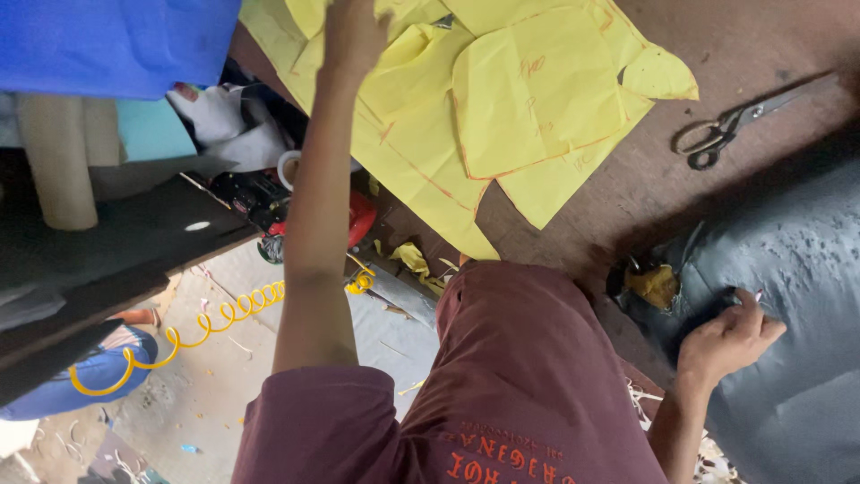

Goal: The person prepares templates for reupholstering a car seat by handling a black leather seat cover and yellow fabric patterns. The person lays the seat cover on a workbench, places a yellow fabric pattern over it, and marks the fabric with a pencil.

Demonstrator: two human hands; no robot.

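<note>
Head view, scissors (pixel 727 127) beside yellow paper patterns (pixel 528 99)

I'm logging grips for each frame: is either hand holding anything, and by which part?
Left hand lies on the yellow paper patterns; a grip cannot be told. Right hand presses on the grey fabric, gripping nothing visible.
</note>
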